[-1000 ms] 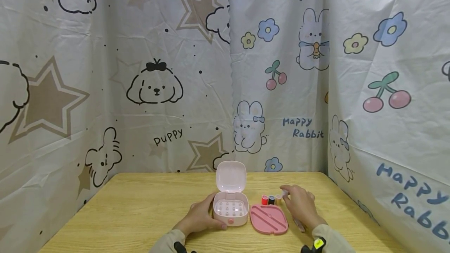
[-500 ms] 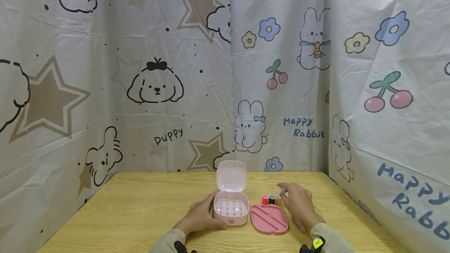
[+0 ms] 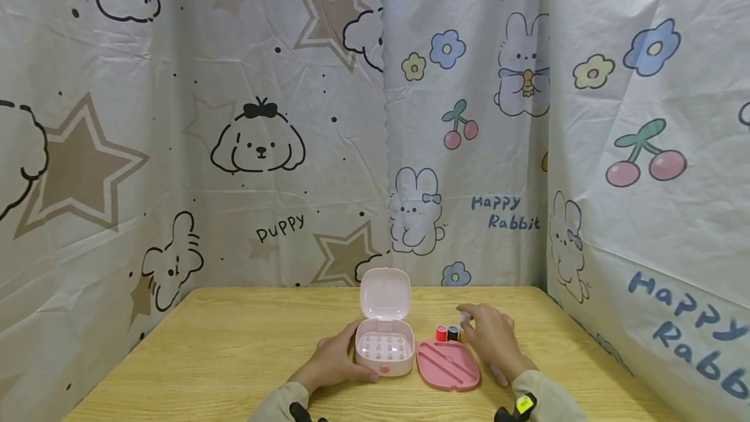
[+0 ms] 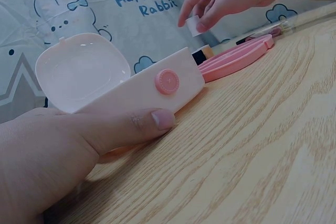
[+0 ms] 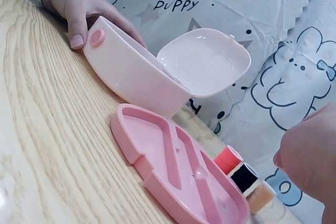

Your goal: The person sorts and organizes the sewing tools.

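My left hand (image 3: 335, 360) holds the left side of a pale pink sewing box (image 3: 385, 366), thumb along its front below a round pink button (image 4: 167, 82). The box's lid (image 3: 385, 294) stands up, and small pegs line the inside. A white thread spool (image 4: 193, 25) is pinched between thumb and fingers of my right hand (image 3: 495, 334), raised above the table. Below and left of that hand stand a red spool (image 5: 228, 159) and a black spool (image 5: 244, 177), with a tan spool (image 5: 261, 198) beside them. The right hand hides the tan one in the head view.
A pink divided tray (image 3: 448, 366) lies right of the box, in front of the spools. Beyond the tray, a slim clear item (image 3: 499, 375) lies partly under my right forearm. Printed curtains (image 3: 281, 148) hang around the wooden table (image 3: 234, 337).
My right hand has shifted left with the white spool, passing over the row and covering the tan spool in the head view. The left hand and the box stay put.
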`<state>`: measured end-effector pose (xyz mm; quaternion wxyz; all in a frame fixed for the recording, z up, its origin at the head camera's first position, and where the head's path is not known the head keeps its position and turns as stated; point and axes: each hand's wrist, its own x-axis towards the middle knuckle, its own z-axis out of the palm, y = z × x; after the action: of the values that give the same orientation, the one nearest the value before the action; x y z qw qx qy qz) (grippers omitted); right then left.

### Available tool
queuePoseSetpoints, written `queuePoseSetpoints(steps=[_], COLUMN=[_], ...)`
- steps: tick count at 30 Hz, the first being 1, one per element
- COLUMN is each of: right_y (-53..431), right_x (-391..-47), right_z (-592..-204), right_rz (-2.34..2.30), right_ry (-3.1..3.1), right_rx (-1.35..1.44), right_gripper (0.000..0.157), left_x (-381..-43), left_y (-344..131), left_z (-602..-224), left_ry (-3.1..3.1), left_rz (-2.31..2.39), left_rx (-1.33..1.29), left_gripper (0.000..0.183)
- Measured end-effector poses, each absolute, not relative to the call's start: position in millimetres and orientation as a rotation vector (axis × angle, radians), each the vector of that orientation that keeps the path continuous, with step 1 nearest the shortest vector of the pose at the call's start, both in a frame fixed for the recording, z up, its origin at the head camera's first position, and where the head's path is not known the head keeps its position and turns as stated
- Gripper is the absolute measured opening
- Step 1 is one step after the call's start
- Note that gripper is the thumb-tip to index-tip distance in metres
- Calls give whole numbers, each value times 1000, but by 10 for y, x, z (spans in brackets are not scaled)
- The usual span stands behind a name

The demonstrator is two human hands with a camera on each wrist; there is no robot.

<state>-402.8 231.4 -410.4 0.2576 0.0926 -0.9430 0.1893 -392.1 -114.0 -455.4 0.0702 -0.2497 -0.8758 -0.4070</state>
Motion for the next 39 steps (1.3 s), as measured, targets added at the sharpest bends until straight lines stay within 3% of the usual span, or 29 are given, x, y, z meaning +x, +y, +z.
queuePoseSetpoints(steps=[39], right_y=[1669], right_x=[-4045], right_z=[-4036], right_rz=[517], right_ry=[-2494], right_rx=[477], right_gripper=[28], left_x=[-3882], left_y=[-1131], left_z=[-4546], left_ry=[-2625], left_rz=[-1194], left_rx=[-735], left_gripper=[113])
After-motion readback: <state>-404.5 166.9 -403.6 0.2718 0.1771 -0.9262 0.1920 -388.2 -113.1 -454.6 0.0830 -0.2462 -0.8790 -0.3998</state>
